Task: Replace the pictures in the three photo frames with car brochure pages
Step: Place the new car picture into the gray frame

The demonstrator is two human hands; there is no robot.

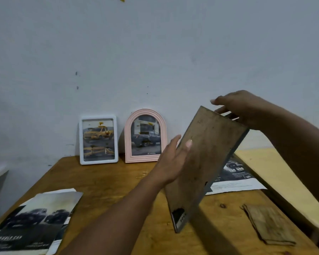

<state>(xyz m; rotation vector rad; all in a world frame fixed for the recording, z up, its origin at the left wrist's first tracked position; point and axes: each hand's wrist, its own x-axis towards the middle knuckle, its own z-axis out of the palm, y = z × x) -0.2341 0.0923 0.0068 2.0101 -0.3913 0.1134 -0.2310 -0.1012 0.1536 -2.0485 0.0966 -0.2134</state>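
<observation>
Third frame (206,162) held tilted above table (109,181), brown back facing camera. Left hand (173,161) pinches its left edge, thumb on the backing. Right hand (241,109) grips the top right corner. White frame (98,140) and pink arched frame (145,135) stand against the wall.

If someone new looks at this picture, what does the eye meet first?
First, the brown back of a third frame, held tilted above the table by the left hand at its side and the right hand at its top. Behind, a white frame and a pink arched frame stand against the wall, both showing cars.
</observation>
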